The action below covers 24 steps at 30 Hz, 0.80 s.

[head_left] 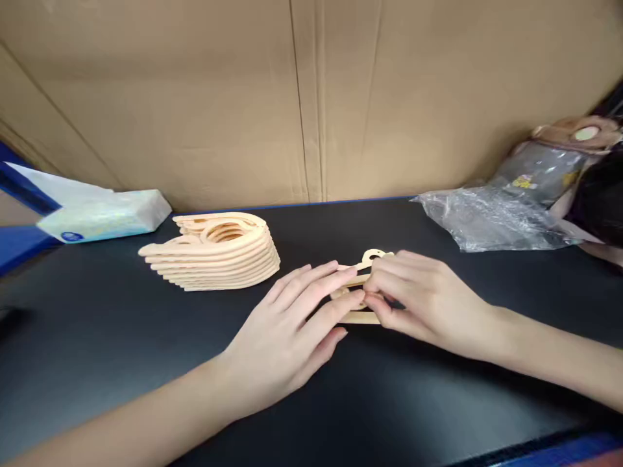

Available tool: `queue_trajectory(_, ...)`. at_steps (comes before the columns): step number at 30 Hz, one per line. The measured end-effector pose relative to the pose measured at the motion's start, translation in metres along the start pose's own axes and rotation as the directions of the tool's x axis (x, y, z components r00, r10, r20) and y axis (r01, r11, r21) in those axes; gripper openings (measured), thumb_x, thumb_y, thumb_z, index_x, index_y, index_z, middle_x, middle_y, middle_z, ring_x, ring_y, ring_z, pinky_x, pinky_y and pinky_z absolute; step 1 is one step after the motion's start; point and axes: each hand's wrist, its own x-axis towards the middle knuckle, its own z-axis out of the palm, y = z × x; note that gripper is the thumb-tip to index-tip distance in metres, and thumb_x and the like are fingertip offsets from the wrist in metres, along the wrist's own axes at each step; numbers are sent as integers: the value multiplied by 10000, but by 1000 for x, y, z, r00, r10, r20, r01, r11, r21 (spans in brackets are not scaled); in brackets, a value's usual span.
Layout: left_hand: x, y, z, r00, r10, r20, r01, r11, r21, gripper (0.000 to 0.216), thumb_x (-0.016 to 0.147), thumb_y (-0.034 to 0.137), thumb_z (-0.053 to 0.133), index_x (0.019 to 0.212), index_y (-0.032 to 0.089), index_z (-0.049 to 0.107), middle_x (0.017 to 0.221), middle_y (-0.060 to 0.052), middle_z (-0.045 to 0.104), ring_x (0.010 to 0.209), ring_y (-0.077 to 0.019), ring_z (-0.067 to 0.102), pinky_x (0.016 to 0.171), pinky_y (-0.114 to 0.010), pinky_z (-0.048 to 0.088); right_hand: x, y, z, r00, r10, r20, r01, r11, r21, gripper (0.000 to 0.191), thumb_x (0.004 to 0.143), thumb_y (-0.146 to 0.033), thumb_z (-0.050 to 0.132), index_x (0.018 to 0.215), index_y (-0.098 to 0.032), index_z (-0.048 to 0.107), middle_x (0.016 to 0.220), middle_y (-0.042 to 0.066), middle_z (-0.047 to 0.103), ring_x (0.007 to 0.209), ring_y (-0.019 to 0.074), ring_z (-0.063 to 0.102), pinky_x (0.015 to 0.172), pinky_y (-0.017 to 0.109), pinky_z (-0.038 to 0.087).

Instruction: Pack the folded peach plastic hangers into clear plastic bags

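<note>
A cream plastic clothes hanger (pixel 359 318) lies on the black table, its curved hook pointing away from me. Across its left part rests my left hand (pixel 296 324), palm down with the fingers stretched out. From the other side my right hand (pixel 423 298) pinches the middle of the hanger between thumb and bent fingers. Both hands hide much of it, so the exact part being pinched does not show. To the left stands a neat pile of matching folded hangers (pixel 228 259), stacked several high.
A tissue pack (pixel 109 217) lies at the back left. Crumpled clear plastic bags (pixel 501 217) lie at the back right, beside a brown plush-looking item (pixel 572 133). A cardboard wall (pixel 219 104) rises behind the black table (pixel 97 363). Part of another person (pixel 603 201) shows at the right edge.
</note>
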Motion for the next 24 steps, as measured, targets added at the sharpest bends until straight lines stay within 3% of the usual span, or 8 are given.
queue_trajectory(6, -2, -1, 0, 1000, -22, -6, 22, 998, -64, 311, 969, 277, 548, 1251, 149, 529, 1269, -90, 623, 1259, -226, 491, 1039, -379, 387, -1, -12, -1, 971, 169, 171, -220, 909, 353, 238, 963, -210, 499, 729, -173, 527, 637, -48, 473, 591, 80, 426, 593, 204, 342)
queue_trajectory(12, -1, -1, 0, 998, -57, 8, 57, 990, -126, 218, 965, 288, 563, 1143, 162, 560, 1151, -63, 660, 1135, -216, 543, 930, -338, 401, -1, -6, 2, 921, 257, 292, -375, 784, 494, 269, 968, -332, 513, 776, -173, 613, 642, -51, 513, 577, 72, 431, 562, 203, 336)
queue_trajectory(18, -1, -1, 0, 993, -95, 72, 108, 970, -218, 94, 976, 216, 520, 1047, 167, 557, 993, -25, 648, 845, -167, 555, 735, -301, 414, -1, -3, 1, 934, 227, 277, -326, 858, 397, 327, 989, -370, 468, 795, -174, 644, 683, -30, 584, 625, 88, 516, 613, 217, 374)
queue_trajectory(21, -1, -2, 1, 988, -135, 74, 149, 961, -232, 78, 978, 193, 508, 1038, 166, 550, 1004, -31, 630, 834, -159, 546, 736, -285, 422, -2, 0, -1, 973, 167, 159, -197, 960, 197, 322, 978, -387, 483, 798, -166, 632, 678, -17, 579, 631, 110, 525, 640, 242, 383)
queue_trajectory(24, -1, -4, 1, 981, -184, 62, 193, 955, -224, 92, 975, 181, 508, 1060, 158, 536, 1034, -38, 615, 866, -154, 545, 762, -269, 427, -4, 2, -2, 994, 56, 94, -52, 998, -44, 319, 912, -453, 576, 818, -155, 641, 726, 13, 597, 651, 144, 534, 640, 276, 388)
